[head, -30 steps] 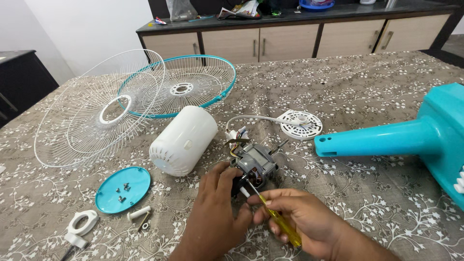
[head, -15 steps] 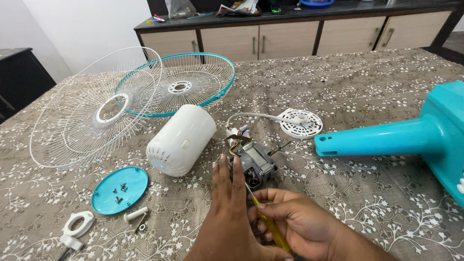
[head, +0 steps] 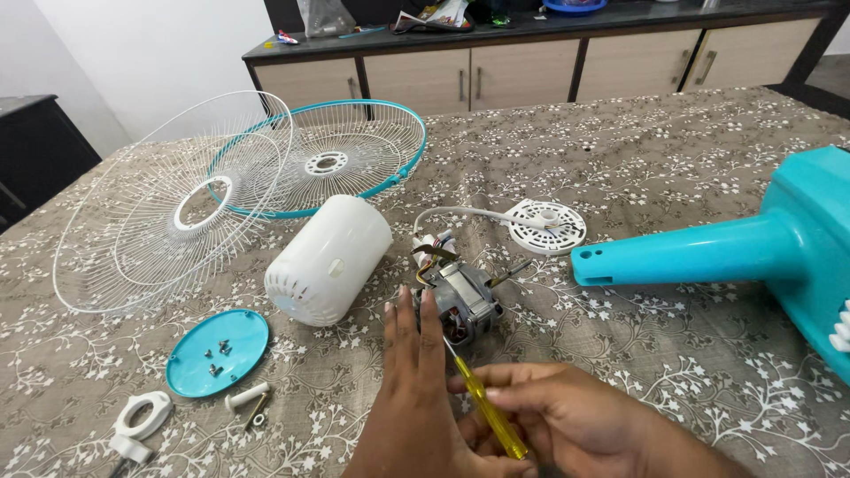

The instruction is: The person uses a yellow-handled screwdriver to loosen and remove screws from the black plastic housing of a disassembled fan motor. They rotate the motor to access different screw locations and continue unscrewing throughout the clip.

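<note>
A grey fan motor (head: 462,299) with wires and a short shaft lies on the patterned tablecloth (head: 620,177). My left hand (head: 416,389) is flat with straight fingers, fingertips resting against the motor's near left side. My right hand (head: 575,420) grips a yellow-handled screwdriver (head: 487,407), whose metal tip points up at the motor's near edge. A white cylindrical motor cover (head: 329,259) lies on its side just left of the motor. A white cable runs from the motor to a round white vented disc (head: 549,226).
Two wire fan guards, a white one (head: 168,208) and a teal-rimmed one (head: 341,164), lie at the back left. A teal round cap (head: 218,351) holds several screws. Small white plastic parts (head: 142,420) sit near the front left. A teal fan stand (head: 735,252) lies at right. Cabinets stand behind.
My left hand has let go of the motor's side and straightened, fingers now flat against it. The screwdriver has tilted more upright, its tip closer to the motor.
</note>
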